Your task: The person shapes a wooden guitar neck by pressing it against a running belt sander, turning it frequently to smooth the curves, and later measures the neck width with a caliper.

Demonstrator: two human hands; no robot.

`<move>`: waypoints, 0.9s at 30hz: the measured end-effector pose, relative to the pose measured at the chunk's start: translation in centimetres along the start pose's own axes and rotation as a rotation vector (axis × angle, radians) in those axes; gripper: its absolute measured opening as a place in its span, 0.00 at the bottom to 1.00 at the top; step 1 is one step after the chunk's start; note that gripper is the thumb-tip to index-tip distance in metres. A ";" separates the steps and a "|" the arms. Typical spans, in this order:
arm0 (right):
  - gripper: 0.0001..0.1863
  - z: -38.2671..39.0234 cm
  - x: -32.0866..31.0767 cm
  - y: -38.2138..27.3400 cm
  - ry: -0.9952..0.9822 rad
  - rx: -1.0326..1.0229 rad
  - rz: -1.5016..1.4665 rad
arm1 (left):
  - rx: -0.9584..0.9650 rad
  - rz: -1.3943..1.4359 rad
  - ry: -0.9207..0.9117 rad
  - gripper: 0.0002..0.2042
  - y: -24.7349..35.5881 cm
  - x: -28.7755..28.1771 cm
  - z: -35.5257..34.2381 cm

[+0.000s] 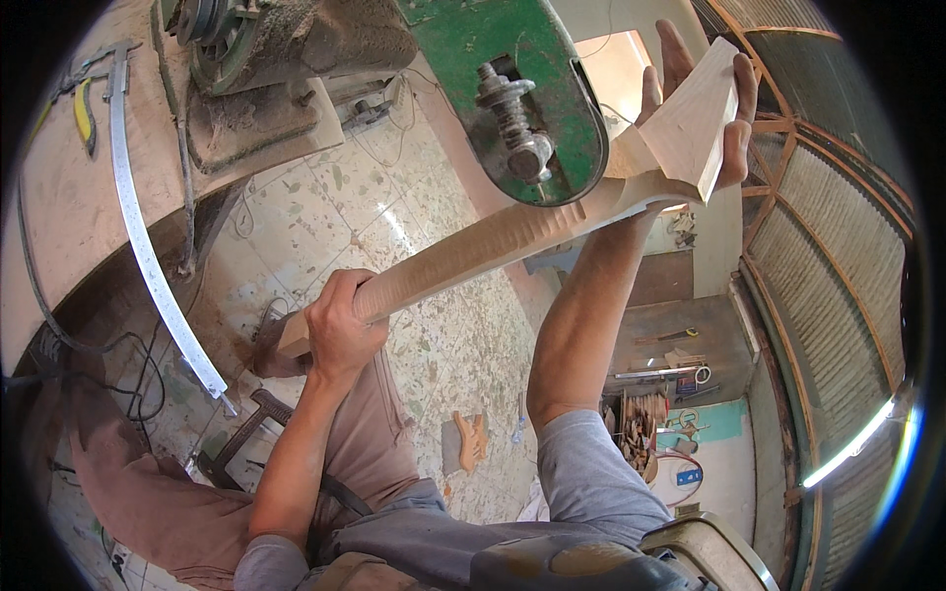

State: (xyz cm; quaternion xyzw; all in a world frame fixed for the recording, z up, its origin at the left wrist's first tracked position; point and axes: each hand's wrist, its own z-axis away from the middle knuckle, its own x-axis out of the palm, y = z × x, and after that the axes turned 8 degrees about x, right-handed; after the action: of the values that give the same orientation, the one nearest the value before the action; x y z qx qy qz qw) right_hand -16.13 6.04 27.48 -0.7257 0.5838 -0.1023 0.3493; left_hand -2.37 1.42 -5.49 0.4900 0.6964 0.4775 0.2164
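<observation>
A pale wooden guitar neck [483,241] slants across the middle, its flared headstock up at the right. My left hand [345,325] is closed around its lower left end. Under and around the headstock is my right hand [734,153], its fingers showing along both sides and the palm hidden by the wood. The rounded end of a green machine arm [552,108] hangs over the upper part of the neck, with a rusty spring bolt [517,128] on it. Whether the neck touches the machine's edge, I cannot tell.
At the left, a workbench [59,227] bears a motor [296,39], pliers [86,118] and a long metal strip [148,246]. A clamp [241,438] is by my leg. Wood dust and scraps cover the tiled floor [424,374]. Stacked wood pieces [645,433] stand at the right.
</observation>
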 end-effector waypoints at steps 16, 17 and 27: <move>0.36 0.4 0.3 0.3 0.158 -0.098 0.508 | -0.012 0.071 -0.132 0.14 -1.1 -0.4 -1.0; 0.36 0.4 0.5 0.1 0.169 -0.090 0.523 | -0.026 0.091 -0.136 0.13 -1.1 -0.4 -1.1; 0.38 0.7 1.4 -1.0 0.231 -0.003 0.639 | -0.096 0.186 -0.239 0.13 -1.3 -0.6 -1.8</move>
State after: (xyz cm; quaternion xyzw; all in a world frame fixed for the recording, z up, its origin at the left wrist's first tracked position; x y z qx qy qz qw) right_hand -14.51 5.09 27.19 -0.4903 0.8175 -0.0686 0.2942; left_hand -4.06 -0.02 -5.90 0.5949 0.5937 0.4667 0.2755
